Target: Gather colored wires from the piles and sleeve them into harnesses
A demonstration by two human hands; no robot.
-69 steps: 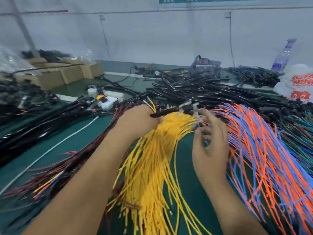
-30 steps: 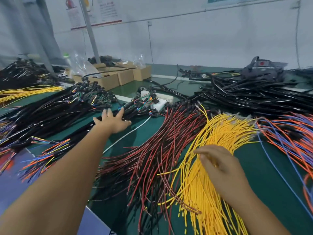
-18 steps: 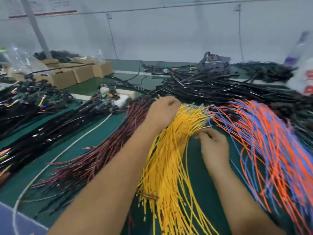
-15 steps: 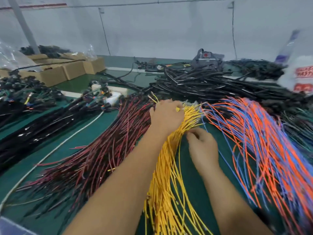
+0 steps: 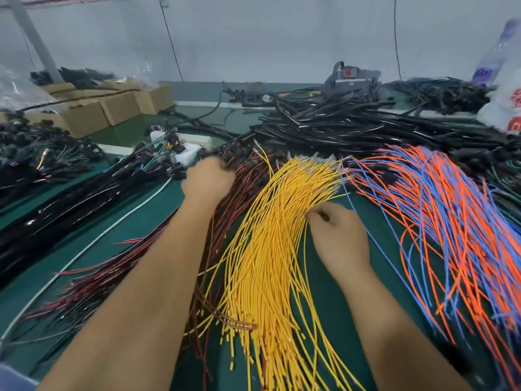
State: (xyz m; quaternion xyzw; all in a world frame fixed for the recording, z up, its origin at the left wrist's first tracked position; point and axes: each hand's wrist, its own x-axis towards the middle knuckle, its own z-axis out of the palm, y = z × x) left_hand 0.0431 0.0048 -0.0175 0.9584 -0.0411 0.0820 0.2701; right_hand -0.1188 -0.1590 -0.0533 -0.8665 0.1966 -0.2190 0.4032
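Note:
A fan of yellow wires lies on the green table between my forearms. Dark red wires spread to its left, and orange and blue wires to its right. My left hand rests palm down on the far ends of the red wires. Its fingers are blurred and hidden behind the back of the hand. My right hand pinches yellow wires at the right edge of that fan. Black sleeving tubes are heaped behind the piles.
Black sleeved harnesses with connectors fill the left side, with a white cable running beside them. Cardboard boxes stand at the back left. A grey device sits at the back, and a plastic bag and bottle at the far right.
My left hand has shifted left, from the top of the yellow fan onto the ends of the red wires. My right hand stays pinched at the yellow pile's right edge.

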